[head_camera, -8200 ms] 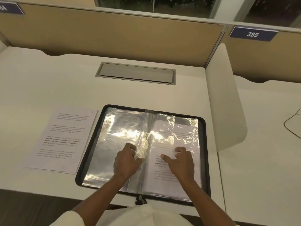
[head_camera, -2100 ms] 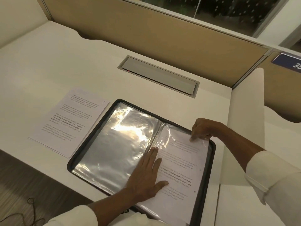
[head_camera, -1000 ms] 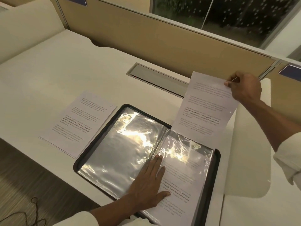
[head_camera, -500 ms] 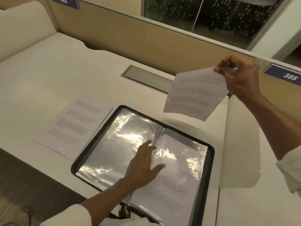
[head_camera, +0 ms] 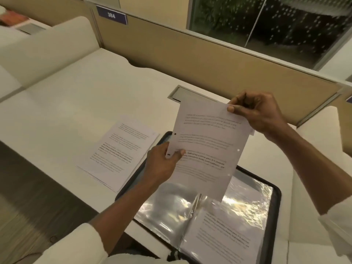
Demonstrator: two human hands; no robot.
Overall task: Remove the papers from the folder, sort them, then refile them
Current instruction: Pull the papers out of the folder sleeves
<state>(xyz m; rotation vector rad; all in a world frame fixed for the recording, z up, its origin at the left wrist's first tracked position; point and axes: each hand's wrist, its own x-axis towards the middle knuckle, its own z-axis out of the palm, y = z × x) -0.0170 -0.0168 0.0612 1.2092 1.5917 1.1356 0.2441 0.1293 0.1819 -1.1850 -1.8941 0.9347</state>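
A printed sheet of paper (head_camera: 207,149) with punched holes hangs in the air above the folder. My right hand (head_camera: 257,113) pinches its top right corner. My left hand (head_camera: 162,164) grips its left edge near the holes. Below lies the open black zip folder (head_camera: 277,195) with shiny clear sleeves; its right sleeve (head_camera: 234,229) still holds a printed page, the left sleeve (head_camera: 163,208) looks bare. A stack of printed papers (head_camera: 118,149) lies flat on the desk left of the folder.
The white desk (head_camera: 76,103) is bounded by a tan partition (head_camera: 190,60) at the back and white side dividers (head_camera: 47,48). A grey cable hatch (head_camera: 182,93) sits in the desk behind the held sheet. The desk's front edge runs close to the paper stack.
My left hand has left the folder and taken hold of the sheet's left edge. The sheet, pulled out by my right hand, has come down and closer, now held by both hands.
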